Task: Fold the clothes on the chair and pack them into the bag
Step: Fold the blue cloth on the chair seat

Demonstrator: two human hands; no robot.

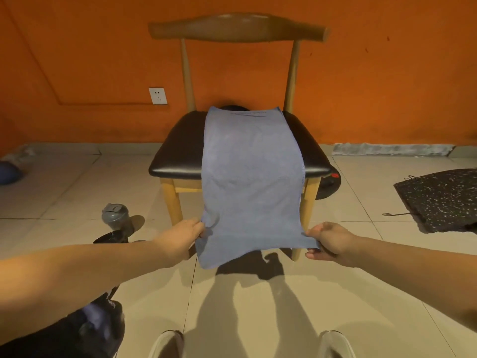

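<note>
A blue-grey cloth [247, 182] lies stretched lengthwise over the black seat of a wooden chair [180, 153] and hangs past its front edge. My left hand [180, 236] pinches the cloth's near left corner. My right hand [330, 241] pinches the near right corner. Both hold the hanging end taut in the air in front of the chair. Something dark shows just behind the cloth's far edge on the seat. A dark bag [100, 326] with some blue fabric in it sits on the floor at the lower left, partly behind my left forearm.
A grey lidded bottle [116, 215] and a black object stand on the tiled floor left of the chair. A speckled black mat [438, 200] lies at the right. The orange wall with a socket [158, 96] is behind the chair. My shoes show at the bottom edge.
</note>
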